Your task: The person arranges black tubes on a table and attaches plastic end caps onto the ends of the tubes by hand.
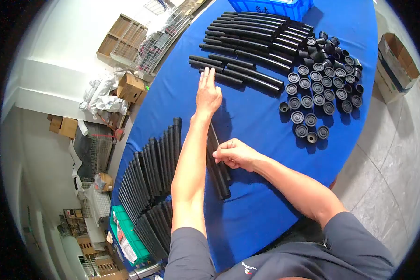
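My left hand point(208, 95) reaches forward with its fingers stretched out. Its fingertips are at the near left ends of several black tubes point(247, 77); whether they press on them I cannot tell. Closer to my body, my right hand point(236, 154) is closed in a pinch on a thin greyish rod point(214, 133), whose far end passes behind my left forearm. Below that rod, a few dark tubes point(218, 179) lie lengthwise on the blue cloth, partly covered by my hand and forearm.
Many round black caps point(318, 87) cluster at the right beside rows of black tubes point(252, 35). More dark tubes point(149, 168) lie on the left, near a green tray point(130, 240). A blue crate point(270, 8) stands at the back. An open carton point(396, 67) is off the table's right edge.
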Tool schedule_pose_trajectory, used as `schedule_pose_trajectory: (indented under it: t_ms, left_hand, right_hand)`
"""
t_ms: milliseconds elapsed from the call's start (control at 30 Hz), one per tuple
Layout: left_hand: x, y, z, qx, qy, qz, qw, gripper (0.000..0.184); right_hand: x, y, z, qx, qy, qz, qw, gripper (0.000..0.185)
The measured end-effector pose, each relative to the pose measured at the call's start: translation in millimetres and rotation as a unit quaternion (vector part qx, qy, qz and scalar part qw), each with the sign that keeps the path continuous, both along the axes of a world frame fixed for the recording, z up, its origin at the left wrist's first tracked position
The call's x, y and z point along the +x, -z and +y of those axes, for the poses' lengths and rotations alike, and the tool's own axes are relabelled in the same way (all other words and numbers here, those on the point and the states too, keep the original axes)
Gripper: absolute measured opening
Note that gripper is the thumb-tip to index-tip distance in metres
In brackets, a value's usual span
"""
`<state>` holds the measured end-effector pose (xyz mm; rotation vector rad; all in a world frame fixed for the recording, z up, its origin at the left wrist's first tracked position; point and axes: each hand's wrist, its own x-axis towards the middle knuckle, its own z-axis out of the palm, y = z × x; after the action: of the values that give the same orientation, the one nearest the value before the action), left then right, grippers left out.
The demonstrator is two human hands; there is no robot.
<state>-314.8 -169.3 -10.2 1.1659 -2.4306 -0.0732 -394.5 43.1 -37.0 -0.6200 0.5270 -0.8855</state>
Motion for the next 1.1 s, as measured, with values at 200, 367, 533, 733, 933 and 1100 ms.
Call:
schedule_pose_trajectory:
  t_ms: [200, 367, 533, 733, 933, 1100]
  left_hand:
    - [-27, 18, -36, 0.049, -0.01, -0.146, 0.988, 0.08]
    - [-25, 24, -48, 0.069, -0.053, -0.13, 0.988, 0.081]
    - [-8, 11, -47, 0.119, -0.096, -0.066, 0.986, 0.075]
    - [24, 29, -59, 0.092, -0.03, -0.027, 0.995, 0.067]
    - [29, 16, -33, 0.064, 0.05, -0.061, 0.995, 0.057]
    - [17, 21, -10, 0.087, 0.05, 0.005, 0.995, 0.044]
  right_hand:
    - [1, 0, -1, 0.005, 0.0, -0.018, 1.0, 0.025]
    - [0, -2, -2, -0.006, 0.002, -0.01, 1.0, 0.026]
    - [2, -1, -1, -0.01, 0.006, -0.004, 1.0, 0.026]
    - [3, -2, 0, -0.038, -0.007, 0.017, 0.999, 0.027]
    - [10, -1, 4, -0.102, -0.047, 0.087, 0.99, 0.023]
    - [7, -6, 7, -0.157, -0.087, 0.098, 0.979, 0.021]
